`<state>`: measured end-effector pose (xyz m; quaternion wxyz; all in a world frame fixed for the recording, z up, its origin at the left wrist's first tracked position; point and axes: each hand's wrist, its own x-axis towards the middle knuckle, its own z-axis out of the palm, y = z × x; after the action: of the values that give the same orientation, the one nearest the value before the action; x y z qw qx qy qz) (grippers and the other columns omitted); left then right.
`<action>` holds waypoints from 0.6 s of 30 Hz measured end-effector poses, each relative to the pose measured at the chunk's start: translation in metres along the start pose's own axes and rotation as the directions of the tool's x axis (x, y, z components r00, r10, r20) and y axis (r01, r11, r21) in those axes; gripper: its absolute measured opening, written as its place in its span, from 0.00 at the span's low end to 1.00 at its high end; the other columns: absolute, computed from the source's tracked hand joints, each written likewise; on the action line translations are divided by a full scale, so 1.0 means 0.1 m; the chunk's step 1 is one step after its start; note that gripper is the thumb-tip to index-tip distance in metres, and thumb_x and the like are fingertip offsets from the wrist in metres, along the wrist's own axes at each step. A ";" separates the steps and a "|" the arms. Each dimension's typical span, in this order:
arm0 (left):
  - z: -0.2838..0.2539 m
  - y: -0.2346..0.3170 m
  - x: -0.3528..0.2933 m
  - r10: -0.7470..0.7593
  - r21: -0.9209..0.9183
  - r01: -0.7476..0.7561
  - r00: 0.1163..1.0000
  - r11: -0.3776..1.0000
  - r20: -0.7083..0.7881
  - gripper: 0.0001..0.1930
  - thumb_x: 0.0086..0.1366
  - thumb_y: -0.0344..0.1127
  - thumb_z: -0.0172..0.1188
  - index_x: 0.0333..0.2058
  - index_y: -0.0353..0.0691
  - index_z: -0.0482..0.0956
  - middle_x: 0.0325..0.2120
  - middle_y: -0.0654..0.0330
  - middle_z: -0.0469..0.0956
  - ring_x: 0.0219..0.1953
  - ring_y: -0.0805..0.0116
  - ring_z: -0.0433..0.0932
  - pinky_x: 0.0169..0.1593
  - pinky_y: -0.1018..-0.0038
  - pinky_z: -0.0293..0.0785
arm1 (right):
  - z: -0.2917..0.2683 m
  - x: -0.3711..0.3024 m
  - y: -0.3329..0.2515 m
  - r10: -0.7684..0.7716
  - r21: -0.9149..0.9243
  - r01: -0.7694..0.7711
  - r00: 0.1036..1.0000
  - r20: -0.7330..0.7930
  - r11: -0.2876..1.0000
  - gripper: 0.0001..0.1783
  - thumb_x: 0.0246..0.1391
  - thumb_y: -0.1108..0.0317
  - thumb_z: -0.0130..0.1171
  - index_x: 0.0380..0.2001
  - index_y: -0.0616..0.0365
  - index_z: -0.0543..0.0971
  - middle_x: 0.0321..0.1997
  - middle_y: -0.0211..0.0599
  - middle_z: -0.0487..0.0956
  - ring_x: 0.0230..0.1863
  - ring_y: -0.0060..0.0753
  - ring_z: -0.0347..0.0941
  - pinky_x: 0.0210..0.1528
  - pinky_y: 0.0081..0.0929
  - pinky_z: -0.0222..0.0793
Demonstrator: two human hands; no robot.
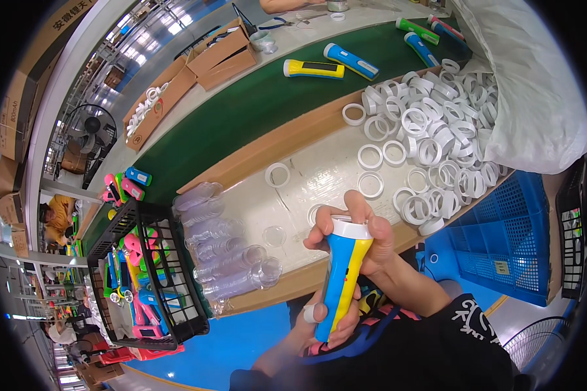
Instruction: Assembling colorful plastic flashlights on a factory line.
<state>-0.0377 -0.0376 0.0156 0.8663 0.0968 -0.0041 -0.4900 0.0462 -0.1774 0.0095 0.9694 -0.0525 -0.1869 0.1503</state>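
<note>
Flashlight [343, 274], blue and yellow, is standing between our two hands in front of the cardboard-edged worktop [319, 169], its head pointing to twelve o'clock and its tail leaning to seven. Our left hand [304, 331] is holding the tail end, its grip closed around the body. Our right hand [377, 244] is clasping the white ring [350, 228] around the head, that grip closed too, fingers curled in. Whether anything is sitting inside the ring we cannot tell; the fingers are partly covering the front.

At one o'clock loose white rings [430, 153] are lying heaped; at nine, clear discs [222, 251] are lying in rows.

We are judging the ring the likeliest trouble: uneven finger pressure could be tipping it askew, leaving it jammed. With the left grip sitting so low, a sideways push could be twisting the body loose, and a slip here might be sending it past the worktop toward the blue floor [248, 332].
</note>
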 end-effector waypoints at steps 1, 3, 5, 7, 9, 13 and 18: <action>0.02 0.01 0.00 -0.001 -0.004 0.001 1.000 1.000 0.000 0.35 0.51 0.54 0.64 0.49 0.36 0.61 0.20 0.56 0.67 0.13 0.70 0.66 0.16 0.77 0.65 | -0.01 -0.02 -0.01 -0.003 -0.083 -0.001 0.998 -0.057 0.997 0.14 0.49 0.57 0.59 0.30 0.49 0.65 0.38 0.47 0.72 0.46 0.50 0.73 0.54 0.44 0.66; 0.11 0.04 0.01 0.204 0.394 -0.073 0.931 0.916 -0.303 0.28 0.53 0.45 0.65 0.46 0.35 0.65 0.23 0.55 0.70 0.15 0.69 0.69 0.20 0.77 0.68 | -0.04 -0.05 -0.06 -0.022 -0.242 -0.019 0.986 -0.168 0.970 0.13 0.49 0.61 0.59 0.30 0.50 0.65 0.40 0.51 0.72 0.46 0.50 0.73 0.54 0.45 0.67; 0.02 0.19 0.07 0.651 0.982 0.191 0.744 0.008 -0.150 0.25 0.49 0.32 0.68 0.45 0.36 0.69 0.28 0.58 0.76 0.25 0.65 0.78 0.32 0.74 0.74 | -0.02 -0.06 -0.13 -0.127 -0.606 -0.046 0.963 -0.239 0.794 0.12 0.50 0.68 0.56 0.33 0.53 0.63 0.39 0.52 0.73 0.42 0.45 0.74 0.49 0.41 0.70; -0.15 0.22 0.15 0.699 0.973 0.218 0.707 -0.070 -0.108 0.24 0.47 0.32 0.69 0.43 0.35 0.71 0.25 0.64 0.75 0.29 0.77 0.72 0.35 0.79 0.69 | -0.01 -0.09 -0.10 -0.250 -0.733 -0.061 0.919 -0.306 0.677 0.11 0.51 0.71 0.54 0.34 0.56 0.63 0.38 0.49 0.74 0.39 0.37 0.74 0.45 0.36 0.72; -0.22 0.26 0.14 0.713 0.970 0.215 0.698 -0.116 -0.069 0.23 0.48 0.31 0.68 0.43 0.35 0.71 0.25 0.62 0.75 0.28 0.76 0.74 0.33 0.77 0.71 | 0.01 0.02 -0.06 -0.224 -0.667 -0.125 0.883 -0.413 0.734 0.12 0.50 0.73 0.56 0.34 0.57 0.64 0.38 0.45 0.74 0.39 0.33 0.74 0.42 0.29 0.71; -0.27 0.39 0.13 0.453 0.796 0.144 0.757 0.587 -0.471 0.27 0.49 0.36 0.68 0.46 0.36 0.68 0.26 0.58 0.74 0.23 0.67 0.75 0.27 0.75 0.73 | -0.15 0.01 -0.18 -0.066 -0.461 -0.242 0.828 -0.557 0.854 0.11 0.57 0.65 0.51 0.40 0.57 0.68 0.41 0.36 0.72 0.42 0.25 0.71 0.44 0.26 0.68; -0.56 0.38 0.05 0.237 0.178 -0.193 0.932 0.965 -0.274 0.35 0.53 0.52 0.62 0.52 0.35 0.62 0.29 0.48 0.71 0.21 0.61 0.71 0.20 0.72 0.70 | -0.19 0.07 -0.24 0.045 -0.393 -0.278 0.861 -0.507 0.877 0.18 0.63 0.57 0.42 0.47 0.59 0.70 0.44 0.34 0.72 0.47 0.26 0.66 0.51 0.29 0.63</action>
<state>0.0032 -0.0132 -0.0334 0.8963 0.2312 0.0772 -0.3705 0.0656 -0.1990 -0.0017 0.9287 -0.3286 0.0364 0.1677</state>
